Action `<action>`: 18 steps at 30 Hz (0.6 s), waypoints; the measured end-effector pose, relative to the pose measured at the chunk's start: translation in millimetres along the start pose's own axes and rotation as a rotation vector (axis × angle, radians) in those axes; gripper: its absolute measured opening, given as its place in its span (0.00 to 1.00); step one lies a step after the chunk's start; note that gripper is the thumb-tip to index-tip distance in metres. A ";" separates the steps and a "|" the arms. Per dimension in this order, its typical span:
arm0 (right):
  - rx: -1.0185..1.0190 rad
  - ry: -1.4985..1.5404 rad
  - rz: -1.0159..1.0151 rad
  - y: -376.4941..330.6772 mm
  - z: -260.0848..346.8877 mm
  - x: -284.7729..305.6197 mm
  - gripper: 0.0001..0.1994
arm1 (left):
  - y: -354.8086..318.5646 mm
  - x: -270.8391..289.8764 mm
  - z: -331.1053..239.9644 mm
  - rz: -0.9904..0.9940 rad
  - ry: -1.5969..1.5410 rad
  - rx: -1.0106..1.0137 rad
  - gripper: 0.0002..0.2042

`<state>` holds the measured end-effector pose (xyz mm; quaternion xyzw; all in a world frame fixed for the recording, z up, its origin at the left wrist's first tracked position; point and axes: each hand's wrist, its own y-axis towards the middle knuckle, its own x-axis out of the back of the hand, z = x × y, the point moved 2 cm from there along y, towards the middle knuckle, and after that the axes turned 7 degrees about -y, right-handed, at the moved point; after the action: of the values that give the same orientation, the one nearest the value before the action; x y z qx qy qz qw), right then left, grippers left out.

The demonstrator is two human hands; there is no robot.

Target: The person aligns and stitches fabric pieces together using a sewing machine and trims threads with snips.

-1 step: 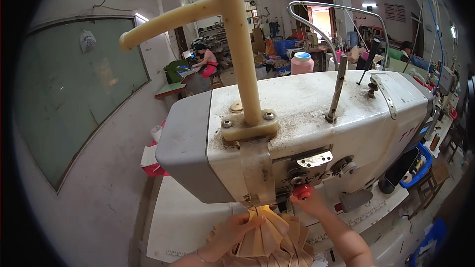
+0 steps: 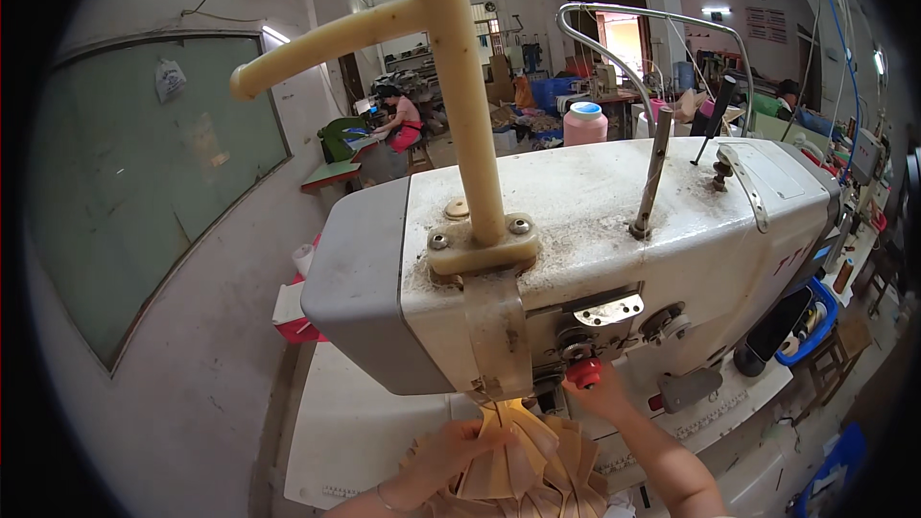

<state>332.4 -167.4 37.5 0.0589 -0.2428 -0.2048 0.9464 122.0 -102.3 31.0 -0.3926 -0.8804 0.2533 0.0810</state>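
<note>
A white sewing machine [image 2: 566,197] fills the middle of the view. Below its head spreads a pleated tan piece [image 2: 508,465], lit yellow near the needle area. My left hand [image 2: 456,446] pinches this piece along its left side, thumb and fingers closed on a fold. My right hand [image 2: 600,398] reaches under the machine arm, right of the piece and just behind a red knob [image 2: 583,372]. Its fingers are hidden by the knob and the machine body, so I cannot tell whether they touch anything.
The pale machine table [image 2: 355,422] lies around the work. A cream bent bar [image 2: 470,105] rises from the machine head. Behind stand a pink thread cone [image 2: 586,125] and a metal thread guide rail [image 2: 662,11]. A blue basket [image 2: 815,321] is at right; a person [image 2: 403,120] sits far back.
</note>
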 end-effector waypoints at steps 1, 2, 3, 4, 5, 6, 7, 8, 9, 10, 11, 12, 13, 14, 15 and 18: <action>0.031 -0.121 -0.066 1.0 8.5 -0.3 0.07 | -4.4 -1.8 -0.3 -0.001 0.001 -0.001 0.20; 0.184 0.136 -0.138 2.4 7.0 -4.2 0.06 | -12.8 -5.6 1.6 0.025 -0.010 0.008 0.20; 0.336 0.395 -0.210 2.8 7.2 -4.5 0.06 | -18.9 -8.7 2.6 0.050 -0.021 0.017 0.20; 0.337 0.397 -0.207 3.4 9.0 -2.5 0.06 | -21.4 -10.5 1.1 0.046 -0.022 0.016 0.20; 0.315 0.357 -0.204 2.4 12.2 -0.5 0.06 | -24.2 -11.9 -0.5 0.041 -0.020 0.046 0.20; 0.295 0.317 -0.202 1.4 14.0 0.0 0.06 | -28.3 -13.8 -4.2 0.035 -0.019 0.074 0.20; 0.293 0.318 -0.199 0.5 13.9 -1.9 0.06 | -34.7 -15.2 -11.6 0.033 -0.021 0.076 0.20; 0.308 0.327 -0.204 -0.6 13.4 -1.2 0.05 | -43.1 -19.7 -27.6 0.015 0.067 0.088 0.19; 0.317 0.339 -0.207 2.1 9.7 -1.5 0.05 | -43.1 -20.3 -38.7 -0.005 0.154 0.105 0.19; 0.311 0.337 -0.207 4.2 5.9 -0.8 0.05 | -38.8 -19.3 -43.0 -0.001 0.152 0.110 0.19; 0.284 0.310 -0.188 3.3 5.0 -0.4 0.04 | -38.1 -17.3 -45.9 -0.020 0.192 0.110 0.19; 0.256 0.283 -0.169 2.3 4.3 -0.1 0.04 | -36.4 -14.7 -47.1 -0.039 0.231 0.111 0.18; 0.257 0.281 -0.174 1.3 5.0 -0.4 0.04 | -27.3 -8.0 -38.3 -0.035 0.234 0.109 0.18; 0.271 0.310 -0.186 0.4 8.4 -1.8 0.04 | -14.1 1.4 -23.1 0.006 0.144 0.043 0.17; 0.282 0.338 -0.199 0.2 10.1 -2.5 0.04 | -6.4 6.4 -18.8 0.049 0.053 -0.021 0.16; 0.146 0.234 -0.070 -0.6 -2.3 -0.8 0.14 | 3.4 13.6 -25.9 0.094 0.050 -0.087 0.16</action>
<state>332.6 -167.6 35.0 0.1597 -0.1430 -0.2113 0.9536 123.7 -80.5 50.7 -0.4427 -0.8690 0.2084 0.0737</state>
